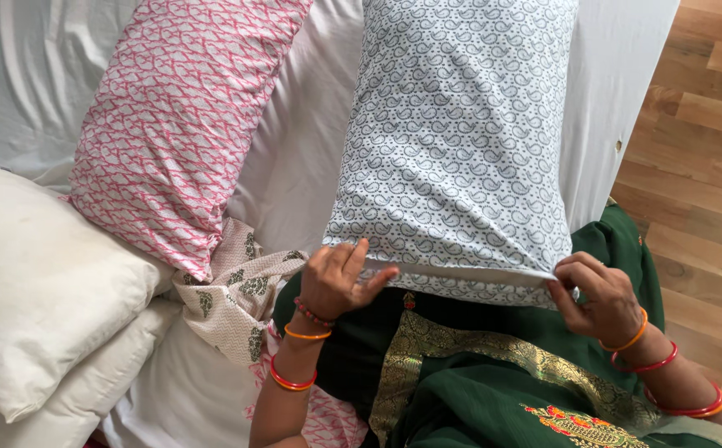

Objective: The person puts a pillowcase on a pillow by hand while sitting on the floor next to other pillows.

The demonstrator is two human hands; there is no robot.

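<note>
We are looking down at a bed (626,75) wearing a white sheet — wooden plank floor (709,166) lying beside it.

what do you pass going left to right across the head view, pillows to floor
bare cream pillow → pink patterned pillow → left hand → grey paisley pillow → right hand → wooden floor
</note>
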